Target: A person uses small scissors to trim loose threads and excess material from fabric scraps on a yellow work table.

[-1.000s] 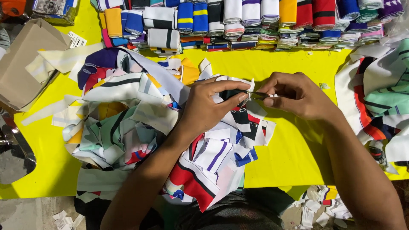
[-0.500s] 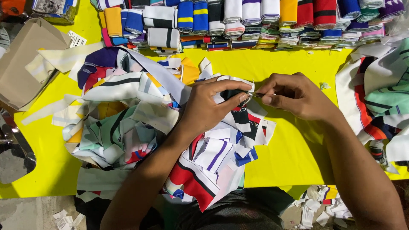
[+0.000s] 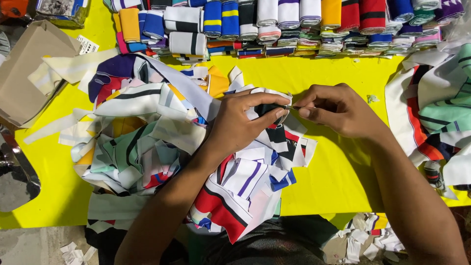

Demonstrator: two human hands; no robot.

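Fabric offcuts [image 3: 162, 147] were heaped across a bright yellow tabletop [image 3: 338, 181], soft, limp pieces cut in irregular strips and panels: white, mint green, red, purple and navy, many edged with contrasting stripes. Atop the heap's right edge, a small black and white fabric piece [image 3: 269, 109] was pinched by the left hand [image 3: 243, 122], thumb and forefinger pressed together on it and the other fingers curled over the pile beneath. Just beside it, the right hand [image 3: 338, 110] was held with its fingertips drawn together around a thin, pale sliver, seemingly a thread or a narrow trim; what it was exactly could not be told. The two hands were nearly touching at the fingertips.

Along the far edge of the table, folded ribbed knit bands [image 3: 274, 22] were stacked in tidy rows, rounded at the fold, in blue, yellow, white, red, orange and black. A second mound of striped fabric [image 3: 431, 113], white, green and red, was piled at the right edge. At the left, a flattened brown cardboard box [image 3: 24, 73] was lying partly on the table, a small white printed tag [image 3: 87, 46] next to it. Small paper-like scraps [image 3: 365, 238] were scattered on the floor below the near edge.
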